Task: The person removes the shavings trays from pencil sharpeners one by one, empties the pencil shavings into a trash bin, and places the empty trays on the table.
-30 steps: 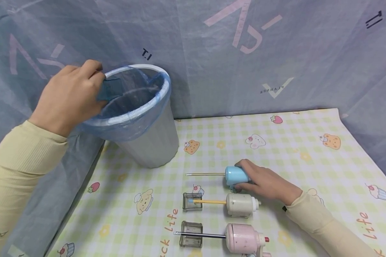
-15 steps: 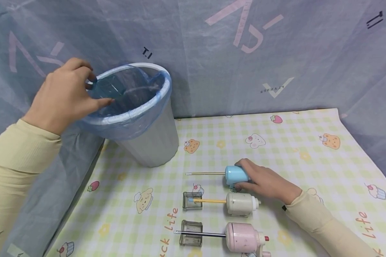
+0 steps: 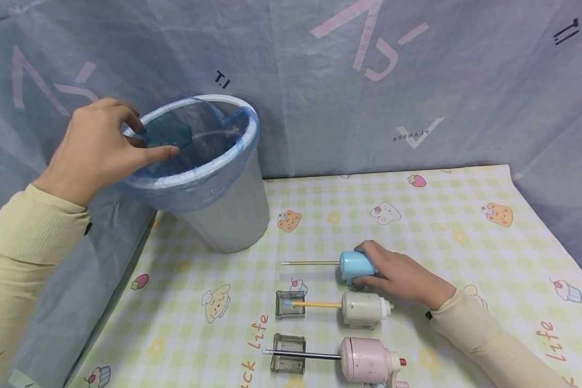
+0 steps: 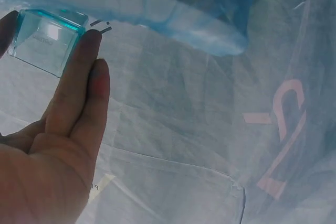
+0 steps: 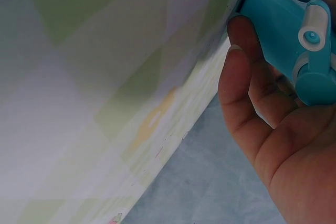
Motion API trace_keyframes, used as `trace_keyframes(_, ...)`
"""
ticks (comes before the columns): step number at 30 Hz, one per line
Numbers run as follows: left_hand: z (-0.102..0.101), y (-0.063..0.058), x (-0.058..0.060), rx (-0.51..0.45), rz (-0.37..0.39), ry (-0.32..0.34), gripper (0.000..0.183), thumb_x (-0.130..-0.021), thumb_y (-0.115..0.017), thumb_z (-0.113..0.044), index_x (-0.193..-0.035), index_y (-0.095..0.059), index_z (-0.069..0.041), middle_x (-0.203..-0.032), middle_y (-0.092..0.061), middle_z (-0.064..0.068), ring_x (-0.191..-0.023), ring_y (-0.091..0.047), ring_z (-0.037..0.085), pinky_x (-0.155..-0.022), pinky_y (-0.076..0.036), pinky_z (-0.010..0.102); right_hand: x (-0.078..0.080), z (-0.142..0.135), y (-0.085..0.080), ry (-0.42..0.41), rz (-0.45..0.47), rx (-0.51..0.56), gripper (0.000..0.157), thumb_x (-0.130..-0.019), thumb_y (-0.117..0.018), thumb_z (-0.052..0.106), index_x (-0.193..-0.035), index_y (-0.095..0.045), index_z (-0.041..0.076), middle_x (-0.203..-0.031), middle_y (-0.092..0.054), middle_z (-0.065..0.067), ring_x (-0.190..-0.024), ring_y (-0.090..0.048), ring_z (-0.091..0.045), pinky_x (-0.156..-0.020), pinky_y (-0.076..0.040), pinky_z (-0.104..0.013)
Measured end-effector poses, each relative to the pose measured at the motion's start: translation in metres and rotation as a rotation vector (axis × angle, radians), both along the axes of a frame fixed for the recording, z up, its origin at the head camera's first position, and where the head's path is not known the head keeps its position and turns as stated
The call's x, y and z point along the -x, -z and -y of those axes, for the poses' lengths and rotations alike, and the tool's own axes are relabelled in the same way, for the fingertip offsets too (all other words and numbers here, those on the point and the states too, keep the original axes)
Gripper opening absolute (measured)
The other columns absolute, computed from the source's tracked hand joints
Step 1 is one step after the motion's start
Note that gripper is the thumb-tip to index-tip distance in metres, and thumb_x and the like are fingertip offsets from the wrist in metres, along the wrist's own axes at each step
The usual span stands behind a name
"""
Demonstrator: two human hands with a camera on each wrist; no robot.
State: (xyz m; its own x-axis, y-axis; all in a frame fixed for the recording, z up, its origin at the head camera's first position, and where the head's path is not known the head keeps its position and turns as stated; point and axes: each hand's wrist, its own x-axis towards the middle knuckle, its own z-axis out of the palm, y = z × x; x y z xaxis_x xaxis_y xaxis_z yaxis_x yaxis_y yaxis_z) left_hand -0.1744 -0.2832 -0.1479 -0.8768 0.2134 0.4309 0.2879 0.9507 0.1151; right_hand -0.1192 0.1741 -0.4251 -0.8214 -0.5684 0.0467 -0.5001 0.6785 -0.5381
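My left hand (image 3: 99, 143) pinches a clear blue shavings drawer (image 4: 44, 43) between thumb and fingers. In the head view the drawer sits tilted just inside the mouth of a trash bin (image 3: 225, 221) lined with a thin blue bag. My right hand (image 3: 400, 272) grips a light blue pencil sharpener (image 3: 355, 264) on the table; a pencil (image 3: 310, 263) sticks out of its left side. The right wrist view shows the sharpener's crank handle (image 5: 313, 30) near the palm. Below it lie a grey-white sharpener (image 3: 361, 309) and a pink sharpener (image 3: 365, 360), each with a pencil in it.
Two smoky clear drawers, one upper (image 3: 290, 312) and one lower (image 3: 288, 365), lie under the tips of the yellow pencil (image 3: 320, 305) and the dark pencil (image 3: 317, 355). A checked tablecloth (image 3: 213, 350) covers the table. A grey-blue cloth (image 3: 320, 134) hangs behind.
My left hand has drawn slightly left and its fingers have spread along the drawer, which has turned within the bin's mouth. The right hand and the sharpeners have stayed put.
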Motion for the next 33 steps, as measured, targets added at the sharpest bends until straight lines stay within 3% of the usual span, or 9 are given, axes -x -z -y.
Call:
trace_keyframes(8,-0.0012,0.0015,-0.0009,-0.070,0.023,-0.053,0.059,-0.076,-0.079,-0.047,-0.090,-0.066,0.009,-0.112,-0.061,0.023,-0.096,-0.055,0.042,-0.070,-0.043,0.053,-0.0018,-0.0004,-0.0002,0.006,-0.005,0.001,0.050,-0.088,-0.066,0.053,-0.123,-0.039,0.030,-0.106,-0.050,0.011,-0.080,-0.054,-0.007,-0.066,-0.047,-0.029)
trace_keyframes(15,-0.0009,0.0047,-0.0010,-0.062,-0.035,-0.028,0.056,-0.076,-0.079,-0.044,-0.089,-0.066,0.009,-0.101,-0.063,0.024,-0.084,-0.056,0.039,-0.063,-0.041,0.046,-0.0010,0.0000,0.0006,0.001,-0.007,0.006,0.050,-0.089,-0.066,0.052,-0.124,-0.039,0.030,-0.106,-0.051,0.010,-0.080,-0.054,-0.008,-0.067,-0.047,-0.029)
trace_keyframes(28,-0.0031,0.0053,-0.0024,-0.066,-0.016,-0.039,0.059,-0.079,-0.077,-0.045,-0.093,-0.066,0.011,-0.101,-0.062,0.026,-0.087,-0.056,0.042,-0.068,-0.042,0.054,-0.0004,-0.0015,0.0021,0.003,-0.014,0.010,0.050,-0.088,-0.067,0.052,-0.124,-0.039,0.030,-0.106,-0.050,0.011,-0.080,-0.054,-0.008,-0.067,-0.047,-0.029)
trace_keyframes(33,-0.0022,0.0075,-0.0028,-0.067,-0.027,-0.024,0.056,-0.079,-0.077,-0.043,-0.090,-0.066,0.010,-0.098,-0.062,0.026,-0.085,-0.055,0.040,-0.064,-0.040,0.047,-0.0004,-0.0016,0.0017,0.003,-0.013,0.012,0.050,-0.088,-0.067,0.052,-0.124,-0.039,0.030,-0.106,-0.050,0.011,-0.080,-0.054,-0.007,-0.067,-0.047,-0.029)
